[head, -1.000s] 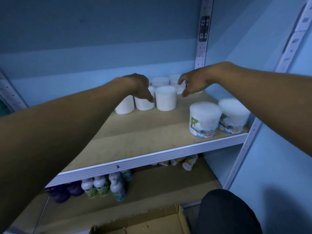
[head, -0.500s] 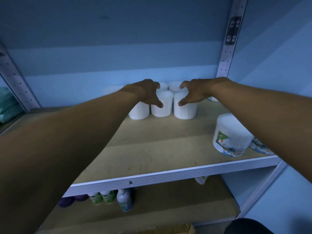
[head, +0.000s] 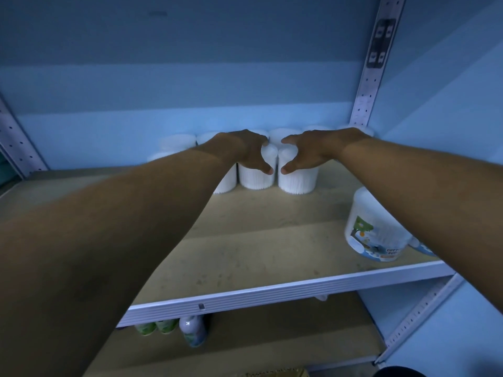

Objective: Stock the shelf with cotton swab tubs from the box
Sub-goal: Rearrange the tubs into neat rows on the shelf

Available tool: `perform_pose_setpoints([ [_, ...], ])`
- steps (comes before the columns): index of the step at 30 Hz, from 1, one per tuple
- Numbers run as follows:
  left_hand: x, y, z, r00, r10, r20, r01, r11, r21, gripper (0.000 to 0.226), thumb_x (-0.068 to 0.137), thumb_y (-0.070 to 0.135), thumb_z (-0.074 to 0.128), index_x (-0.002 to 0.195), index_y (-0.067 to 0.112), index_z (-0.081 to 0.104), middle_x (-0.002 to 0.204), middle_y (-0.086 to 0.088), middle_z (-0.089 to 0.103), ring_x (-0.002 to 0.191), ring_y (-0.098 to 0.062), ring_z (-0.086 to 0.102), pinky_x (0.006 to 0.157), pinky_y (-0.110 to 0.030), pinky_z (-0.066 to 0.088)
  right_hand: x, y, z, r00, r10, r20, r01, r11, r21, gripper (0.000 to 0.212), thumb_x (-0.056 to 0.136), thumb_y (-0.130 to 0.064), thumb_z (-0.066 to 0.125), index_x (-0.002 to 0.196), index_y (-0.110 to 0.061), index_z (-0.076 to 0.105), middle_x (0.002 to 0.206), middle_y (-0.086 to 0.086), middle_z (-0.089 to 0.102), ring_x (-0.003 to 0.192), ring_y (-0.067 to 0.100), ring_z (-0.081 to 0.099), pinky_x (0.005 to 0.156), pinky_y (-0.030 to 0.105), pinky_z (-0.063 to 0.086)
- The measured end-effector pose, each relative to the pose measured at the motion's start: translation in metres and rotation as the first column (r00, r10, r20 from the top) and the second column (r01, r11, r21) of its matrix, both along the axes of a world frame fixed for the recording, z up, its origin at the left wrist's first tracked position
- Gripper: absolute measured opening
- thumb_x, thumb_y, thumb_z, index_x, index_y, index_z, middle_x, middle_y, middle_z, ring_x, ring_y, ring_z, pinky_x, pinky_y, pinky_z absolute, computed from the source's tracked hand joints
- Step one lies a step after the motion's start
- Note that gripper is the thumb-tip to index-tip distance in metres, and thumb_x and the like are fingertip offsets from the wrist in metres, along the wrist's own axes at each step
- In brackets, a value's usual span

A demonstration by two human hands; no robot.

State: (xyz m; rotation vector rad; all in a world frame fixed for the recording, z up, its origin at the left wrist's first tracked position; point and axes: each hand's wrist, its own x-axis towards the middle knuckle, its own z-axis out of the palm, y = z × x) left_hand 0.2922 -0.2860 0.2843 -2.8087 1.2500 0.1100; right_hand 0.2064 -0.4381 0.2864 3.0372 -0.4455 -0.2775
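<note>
Several white cotton swab tubs stand in rows at the back of the wooden shelf [head: 258,248]. My left hand [head: 245,151] lies over the top of one front-row tub [head: 254,180], thumb down its front. My right hand [head: 313,151] holds the neighbouring tub [head: 299,183] the same way. The two tubs stand side by side and touch. Both rest on the shelf. A labelled tub [head: 373,229] stands near the shelf's front right edge, with another partly hidden behind my right forearm.
More tubs [head: 178,141] line the back wall to the left. A perforated metal upright [head: 373,63] rises at the back right. Bottles [head: 192,331] stand on the lower shelf. A cardboard box edge [head: 275,373] shows at the bottom.
Both hands have come down from hovering over the tubs to closing on two front-row tubs. The view has shifted right and up, so the labelled tubs sit nearer the frame's right edge.
</note>
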Motion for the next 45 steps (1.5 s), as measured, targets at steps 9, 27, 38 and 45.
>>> perform_pose_setpoints([
  [9, -0.007, 0.0, 0.004, 0.994, -0.025, 0.106, 0.02, 0.999, 0.048, 0.061, 0.096, 0.052, 0.054, 0.148, 0.023, 0.042, 0.145, -0.005, 0.051, 0.131, -0.026, 0.049, 0.104, -0.036, 0.04, -0.007, 0.008, 0.0, 0.999, 0.031, -0.006, -0.032, 0.999, -0.035, 0.084, 0.087, -0.063, 0.059, 0.156, -0.03, 0.025, 0.159, 0.002, 0.036, 0.141, 0.028, 0.04, 0.113, 0.045, 0.038],
  [27, 0.008, -0.001, -0.004, 0.999, -0.032, 0.027, 0.03, 0.999, 0.04, 0.083, 0.088, 0.063, 0.058, 0.157, 0.035, 0.021, 0.159, -0.002, 0.033, 0.143, -0.026, 0.035, 0.113, -0.042, 0.033, -0.032, 0.023, 0.006, 0.999, 0.032, 0.021, -0.032, 0.999, 0.016, 0.087, 0.084, -0.06, 0.066, 0.155, -0.029, 0.028, 0.157, 0.001, 0.038, 0.139, 0.026, 0.042, 0.11, 0.04, 0.039],
  [38, -0.003, 0.005, 0.008, 0.997, -0.068, 0.027, 0.067, 0.997, 0.041, 0.081, 0.081, 0.065, 0.065, 0.151, 0.042, 0.032, 0.155, 0.004, 0.039, 0.14, -0.025, 0.039, 0.111, -0.042, 0.036, -0.041, 0.024, 0.007, 1.0, 0.02, -0.011, -0.019, 0.999, 0.029, 0.087, 0.082, -0.061, 0.068, 0.152, -0.031, 0.029, 0.154, 0.003, 0.041, 0.132, 0.027, 0.047, 0.104, 0.038, 0.045],
  [45, -0.032, 0.019, 0.011, 0.985, -0.132, 0.112, 0.117, 0.984, 0.132, 0.079, 0.079, 0.071, 0.061, 0.147, 0.042, 0.034, 0.147, 0.004, 0.048, 0.14, -0.024, 0.04, 0.121, -0.051, 0.008, -0.06, 0.038, 0.014, 0.998, 0.015, -0.055, -0.014, 1.0, 0.019, 0.087, 0.079, -0.063, 0.07, 0.151, -0.036, 0.029, 0.155, 0.001, 0.039, 0.133, 0.026, 0.045, 0.101, 0.035, 0.042],
])
